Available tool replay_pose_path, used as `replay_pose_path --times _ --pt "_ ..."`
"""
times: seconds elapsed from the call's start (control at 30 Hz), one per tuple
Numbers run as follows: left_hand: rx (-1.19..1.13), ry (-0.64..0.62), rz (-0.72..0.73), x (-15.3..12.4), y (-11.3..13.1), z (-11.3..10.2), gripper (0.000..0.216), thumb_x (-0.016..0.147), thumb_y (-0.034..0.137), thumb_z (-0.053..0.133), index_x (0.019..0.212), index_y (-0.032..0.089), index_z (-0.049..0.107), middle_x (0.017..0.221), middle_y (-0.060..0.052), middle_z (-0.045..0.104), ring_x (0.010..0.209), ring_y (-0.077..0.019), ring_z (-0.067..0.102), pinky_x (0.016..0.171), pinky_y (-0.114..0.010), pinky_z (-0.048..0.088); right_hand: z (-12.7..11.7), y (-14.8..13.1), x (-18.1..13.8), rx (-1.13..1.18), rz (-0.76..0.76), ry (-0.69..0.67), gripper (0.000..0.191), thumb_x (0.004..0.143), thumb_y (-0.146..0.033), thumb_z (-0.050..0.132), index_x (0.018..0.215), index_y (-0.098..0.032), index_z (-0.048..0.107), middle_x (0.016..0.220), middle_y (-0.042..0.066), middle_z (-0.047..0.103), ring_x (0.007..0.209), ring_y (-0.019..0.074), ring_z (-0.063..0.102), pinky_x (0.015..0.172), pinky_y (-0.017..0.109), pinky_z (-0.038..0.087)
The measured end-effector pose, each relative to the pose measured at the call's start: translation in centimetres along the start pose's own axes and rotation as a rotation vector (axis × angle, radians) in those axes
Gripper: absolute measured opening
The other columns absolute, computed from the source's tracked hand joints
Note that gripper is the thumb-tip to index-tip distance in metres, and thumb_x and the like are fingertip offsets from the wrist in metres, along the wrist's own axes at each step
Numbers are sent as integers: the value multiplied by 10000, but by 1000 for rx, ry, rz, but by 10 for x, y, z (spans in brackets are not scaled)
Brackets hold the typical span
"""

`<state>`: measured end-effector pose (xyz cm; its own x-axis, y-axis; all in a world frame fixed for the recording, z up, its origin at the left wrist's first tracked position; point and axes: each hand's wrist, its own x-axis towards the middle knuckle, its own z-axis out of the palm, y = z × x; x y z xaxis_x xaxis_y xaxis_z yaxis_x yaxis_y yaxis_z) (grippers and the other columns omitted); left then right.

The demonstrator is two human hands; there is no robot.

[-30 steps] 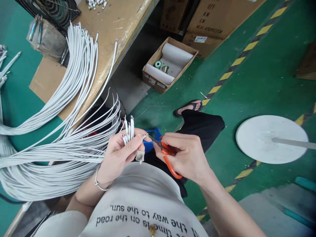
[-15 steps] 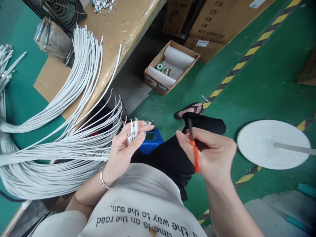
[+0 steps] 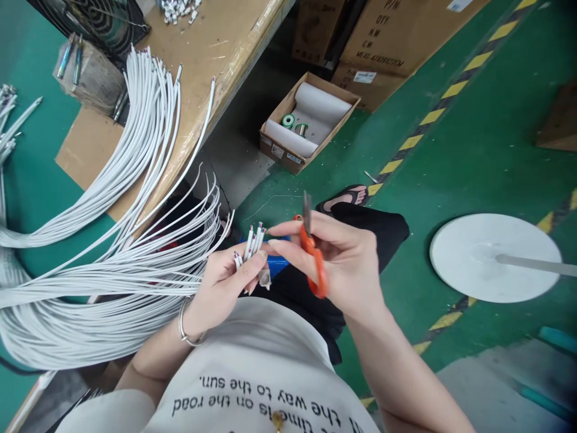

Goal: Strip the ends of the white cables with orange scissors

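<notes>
Several white cables (image 3: 253,242) stand bunched in my left hand (image 3: 234,270), which is closed around them, thumb across the front. Small coloured wire ends show at their tips. My right hand (image 3: 342,252) keeps a pair of orange-handled scissors (image 3: 314,258) in its palm, blades pointing up and away. Its thumb and index finger reach to the cable ends, close to or touching them; I cannot tell which. A large bundle of white cables (image 3: 112,285) runs in from the left behind my left hand.
More cables (image 3: 144,120) lie on the brown-topped table (image 3: 225,54), beside a black fan (image 3: 112,24) and a wrapped block (image 3: 90,78). A carton (image 3: 311,123) with solder spools sits on the floor, near bigger cardboard boxes (image 3: 387,42). A round white stool-like disc (image 3: 469,258) stands at right.
My right hand has moved left with the scissors, up to the cable tips. More cable ends now show in my left hand, which has hardly shifted.
</notes>
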<state>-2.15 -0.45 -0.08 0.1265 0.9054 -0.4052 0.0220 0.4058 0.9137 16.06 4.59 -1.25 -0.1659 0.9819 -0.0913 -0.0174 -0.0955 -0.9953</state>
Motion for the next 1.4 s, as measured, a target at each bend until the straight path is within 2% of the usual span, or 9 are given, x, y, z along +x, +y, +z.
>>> replay_pose_path --times 0.3,0.43,0.5,0.6,0.77,0.93,1.13,1.23,1.4 --pt "52 10 36 -2 9 6 404 1075 410 597 766 165 686 633 0 648 625 -114 569 685 -263 462 5 3 4 155 59 -53 64 794 -265 914 831 -259 863 721 -3 700 613 117 592 537 254 454" --pt "11 68 70 -1 6 10 309 1091 400 572 966 180 749 680 4 681 668 -123 614 746 -267 494 5 3 1 153 84 -60 47 807 -252 898 813 -247 852 707 -7 689 576 106 553 510 252 424" --pt "-22 106 61 -2 5 11 275 1085 409 583 1060 191 749 694 12 663 645 -118 602 696 -259 492 5 3 0 141 88 -56 60 795 -236 905 799 -240 845 689 -12 673 568 98 518 503 252 394" --pt "-24 140 0 -2 5 10 287 1045 440 648 955 184 741 677 27 571 579 -94 497 567 -229 426 4 4 -2 131 77 -36 88 764 -211 923 783 -238 841 666 -19 651 573 95 490 513 256 378" --pt "-46 67 -67 -3 9 7 315 1018 475 676 906 190 748 709 12 560 589 -89 460 508 -200 387 4 9 -3 247 96 -71 71 802 -219 891 846 -266 862 706 -4 700 629 126 580 580 279 460" --pt "-135 43 -58 -5 8 6 215 1020 405 699 961 205 749 677 34 561 541 -59 411 477 -178 325 11 17 -4 370 100 -64 106 753 -216 929 752 -260 833 615 -27 655 591 120 549 566 273 457" --pt "-153 19 -74 -7 11 5 240 1005 409 716 936 183 762 646 38 522 523 -59 373 456 -191 278 9 14 7 532 131 165 472 778 -396 897 492 -220 565 465 -46 446 457 102 416 482 293 363" --pt "-115 46 -120 -6 11 4 284 995 453 714 931 181 765 638 31 526 515 -72 376 440 -202 266 4 12 6 423 132 216 445 805 -414 881 514 -227 601 482 -36 497 472 108 450 519 303 403" --pt "-33 91 -112 -4 14 8 316 978 490 721 907 184 756 691 5 577 566 -93 443 455 -204 317 5 8 -9 170 117 44 308 823 -453 875 642 -234 756 618 12 666 556 140 531 530 314 428"
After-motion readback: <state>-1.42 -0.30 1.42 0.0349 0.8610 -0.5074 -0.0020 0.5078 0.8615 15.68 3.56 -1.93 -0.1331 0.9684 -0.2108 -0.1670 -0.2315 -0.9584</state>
